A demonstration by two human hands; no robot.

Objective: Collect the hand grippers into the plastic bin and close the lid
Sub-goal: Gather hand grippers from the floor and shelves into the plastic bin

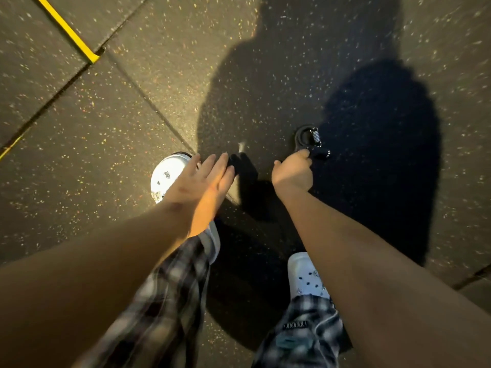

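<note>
The hand gripper (316, 150) is in our right hand (293, 174), fingers curled round one handle, w/ the black loop & steel spring sticking out past the knuckles, over the darkest patch of shadow. Our left hand (203, 179) is spread flat, fingers straight, holding nothing, near the right but not touching it.

Step in hand, as we judge it: carry this one to the plastic bin, which isn't in view. To do it well we'd grip the handle, not the spring, since the coil could pinch skin if the handles squeeze together. The left hand is free, so it could manage the lid or pick up another gripper en route. Lower it in, don't toss it; metal on plastic prob. bounces.

Underfoot: dark rubber floor tiles (79, 155) w/ pale & coloured flecks, seams running diagonally, a yellow strip (67, 31) along one seam at upper left. White clogs (168, 176) and plaid trousers (164, 301) show below our arms. Light comes from behind us, so our shadow falls ahead; a black gripper lying in it would be hard to spot. Walls & the rest of the room aren't in view.
</note>
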